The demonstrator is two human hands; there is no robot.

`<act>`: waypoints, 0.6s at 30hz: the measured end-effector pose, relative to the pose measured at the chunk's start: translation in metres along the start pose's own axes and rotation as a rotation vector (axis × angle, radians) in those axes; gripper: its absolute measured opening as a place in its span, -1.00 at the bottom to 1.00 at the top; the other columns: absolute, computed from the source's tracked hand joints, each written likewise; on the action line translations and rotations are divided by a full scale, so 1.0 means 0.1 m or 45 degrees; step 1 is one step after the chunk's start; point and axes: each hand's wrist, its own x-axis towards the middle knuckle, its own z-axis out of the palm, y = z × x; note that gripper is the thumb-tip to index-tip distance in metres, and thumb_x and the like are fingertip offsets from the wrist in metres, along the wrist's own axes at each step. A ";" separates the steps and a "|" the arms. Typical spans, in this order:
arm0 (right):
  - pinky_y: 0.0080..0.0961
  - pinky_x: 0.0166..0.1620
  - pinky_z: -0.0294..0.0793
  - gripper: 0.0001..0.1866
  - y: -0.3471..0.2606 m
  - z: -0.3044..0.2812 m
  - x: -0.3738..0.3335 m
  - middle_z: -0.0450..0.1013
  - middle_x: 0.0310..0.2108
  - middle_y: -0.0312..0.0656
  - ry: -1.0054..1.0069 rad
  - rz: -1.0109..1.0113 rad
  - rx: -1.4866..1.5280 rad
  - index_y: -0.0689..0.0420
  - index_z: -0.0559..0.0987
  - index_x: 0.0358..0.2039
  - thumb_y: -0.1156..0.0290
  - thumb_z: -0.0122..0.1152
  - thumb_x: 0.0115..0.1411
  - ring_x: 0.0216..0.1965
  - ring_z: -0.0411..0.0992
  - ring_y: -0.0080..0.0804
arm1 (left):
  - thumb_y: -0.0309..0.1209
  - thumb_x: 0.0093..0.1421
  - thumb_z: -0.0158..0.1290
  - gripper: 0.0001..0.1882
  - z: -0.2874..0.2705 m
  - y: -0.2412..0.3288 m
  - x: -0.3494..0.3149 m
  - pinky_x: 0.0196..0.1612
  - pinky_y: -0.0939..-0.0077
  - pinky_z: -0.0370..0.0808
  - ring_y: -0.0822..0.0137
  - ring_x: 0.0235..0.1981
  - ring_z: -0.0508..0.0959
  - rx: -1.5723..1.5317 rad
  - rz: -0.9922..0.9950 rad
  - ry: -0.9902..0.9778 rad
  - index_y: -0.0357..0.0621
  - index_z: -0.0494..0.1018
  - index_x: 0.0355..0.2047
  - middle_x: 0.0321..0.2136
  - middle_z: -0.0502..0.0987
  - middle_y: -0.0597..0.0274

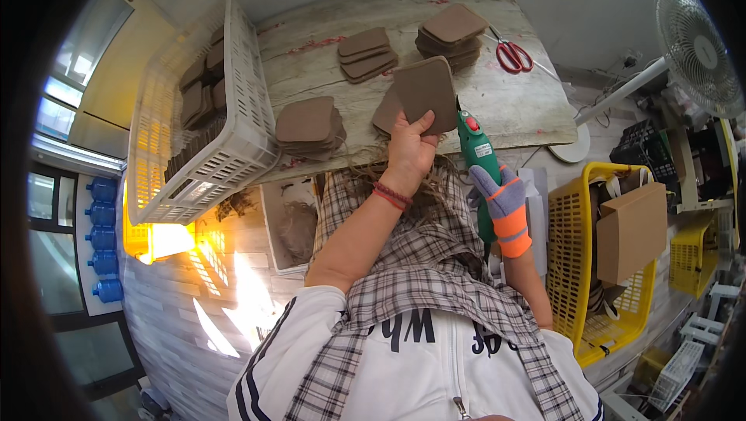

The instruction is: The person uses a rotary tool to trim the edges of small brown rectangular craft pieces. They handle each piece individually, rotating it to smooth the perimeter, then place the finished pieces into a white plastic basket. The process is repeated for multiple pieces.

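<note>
My bare left hand (pixel 413 147) pinches a brown rounded-square pad (pixel 427 88) by its near edge, thumb on top. Another such pad (pixel 386 114) shows partly behind it on the table. In an orange and grey glove, my right hand (pixel 503 207) wraps round a green handheld power cutter (pixel 479 149) with a red button. The cutter's dark tip is at the pad's right edge; whether they touch I cannot tell. Several stacks of like pads stand around: a near-left stack (pixel 307 124), a low middle pile (pixel 367 54) and a taller far stack (pixel 453 36).
Red-handled scissors (pixel 514 57) lie right of the far stack on the worn table (pixel 509 110). A white crate (pixel 252 102) of brown pads stands left. Below are a white bin (pixel 272 227) and, right, a yellow basket (pixel 571 250) with a cardboard box (pixel 633 231). A fan (pixel 698 46) stands far right.
</note>
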 end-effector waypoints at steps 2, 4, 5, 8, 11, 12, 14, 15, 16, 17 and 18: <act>-0.69 -0.61 0.32 -0.65 -0.03 -0.01 0.01 0.42 -0.60 -0.31 0.022 -0.003 0.006 0.23 0.46 -0.24 0.27 0.32 0.07 -0.65 0.35 -0.63 | -0.68 0.14 -0.03 -0.63 0.03 -0.04 -0.09 0.10 0.25 0.41 0.18 -0.02 0.45 0.019 -0.039 0.014 -0.14 0.32 -0.04 -0.05 0.44 0.16; -0.70 -0.60 0.31 -0.66 -0.05 -0.03 0.02 0.42 -0.60 -0.31 0.034 -0.018 0.011 0.23 0.47 -0.26 0.27 0.32 0.07 -0.66 0.35 -0.63 | -0.68 0.15 -0.03 -0.65 0.01 -0.09 -0.16 0.10 0.25 0.41 0.19 -0.02 0.45 0.055 -0.074 0.009 -0.15 0.35 -0.05 -0.07 0.45 0.17; -0.70 -0.60 0.30 -0.66 -0.06 -0.05 0.04 0.42 -0.61 -0.31 0.033 -0.032 0.013 0.23 0.48 -0.27 0.27 0.32 0.07 -0.66 0.35 -0.63 | -0.68 0.15 -0.03 -0.64 -0.04 -0.12 -0.18 0.09 0.26 0.41 0.20 -0.02 0.45 0.081 -0.089 -0.002 -0.14 0.35 -0.04 -0.07 0.45 0.17; -0.69 -0.60 0.30 -0.68 -0.09 -0.11 0.06 0.41 -0.63 -0.32 0.059 -0.062 -0.001 0.23 0.49 -0.30 0.27 0.32 0.07 -0.67 0.35 -0.63 | -0.68 0.14 -0.03 -0.62 -0.10 -0.15 -0.23 0.07 0.27 0.43 0.23 -0.03 0.46 0.137 -0.126 -0.094 -0.13 0.35 -0.02 -0.06 0.46 0.18; -0.69 -0.61 0.30 -0.70 -0.15 -0.17 0.02 0.41 -0.65 -0.32 0.046 -0.050 -0.007 0.23 0.49 -0.31 0.29 0.32 0.07 -0.69 0.35 -0.62 | -0.69 0.14 -0.03 -0.60 -0.13 -0.06 -0.24 0.01 0.32 0.48 0.26 -0.07 0.49 0.270 -0.148 -0.155 -0.14 0.34 0.00 -0.08 0.47 0.20; -0.69 -0.61 0.31 -0.70 -0.18 -0.20 0.00 0.41 -0.65 -0.31 0.032 -0.040 -0.007 0.23 0.48 -0.31 0.29 0.31 0.07 -0.69 0.35 -0.62 | -0.70 0.14 -0.03 -0.60 -0.15 0.00 -0.23 -0.02 0.33 0.50 0.27 -0.08 0.50 0.328 -0.154 -0.165 -0.15 0.34 0.00 -0.09 0.48 0.20; -0.69 -0.60 0.32 -0.69 -0.20 -0.32 -0.02 0.41 -0.64 -0.31 -0.036 -0.020 -0.105 0.24 0.48 -0.29 0.29 0.31 0.07 -0.69 0.36 -0.62 | -0.70 0.12 -0.02 -0.61 -0.17 0.18 -0.20 -0.08 0.41 0.52 0.32 -0.14 0.53 0.498 -0.164 -0.202 -0.18 0.36 -0.02 -0.13 0.51 0.20; -0.69 -0.60 0.33 -0.69 -0.21 -0.35 -0.04 0.41 -0.63 -0.31 -0.068 -0.008 -0.154 0.24 0.48 -0.28 0.30 0.31 0.07 -0.69 0.36 -0.62 | -0.71 0.11 -0.02 -0.61 -0.18 0.28 -0.17 -0.12 0.45 0.53 0.35 -0.16 0.54 0.582 -0.172 -0.221 -0.19 0.37 -0.03 -0.15 0.52 0.19; -0.69 -0.58 0.35 -0.66 -0.29 -0.36 -0.10 0.42 -0.61 -0.31 -0.117 0.026 -0.152 0.26 0.48 -0.25 0.29 0.31 0.07 -0.65 0.37 -0.63 | -0.72 0.10 -0.02 -0.60 -0.19 0.41 -0.15 -0.16 0.54 0.54 0.40 -0.20 0.55 0.663 -0.180 -0.267 -0.21 0.37 -0.02 -0.16 0.52 0.20; -0.69 -0.58 0.35 -0.65 -0.27 -0.38 -0.11 0.42 -0.60 -0.32 -0.132 0.029 -0.184 0.26 0.48 -0.24 0.29 0.32 0.06 -0.65 0.36 -0.64 | -0.72 0.10 -0.02 -0.59 -0.18 0.51 -0.13 -0.16 0.55 0.54 0.42 -0.20 0.54 0.740 -0.181 -0.296 -0.21 0.37 -0.02 -0.17 0.53 0.21; -0.69 -0.58 0.35 -0.64 -0.24 -0.41 -0.12 0.42 -0.59 -0.32 -0.147 0.031 -0.215 0.27 0.48 -0.23 0.29 0.32 0.06 -0.64 0.36 -0.65 | -0.73 0.09 -0.02 -0.59 -0.18 0.60 -0.11 -0.16 0.55 0.54 0.43 -0.21 0.54 0.817 -0.181 -0.325 -0.22 0.37 -0.02 -0.18 0.53 0.22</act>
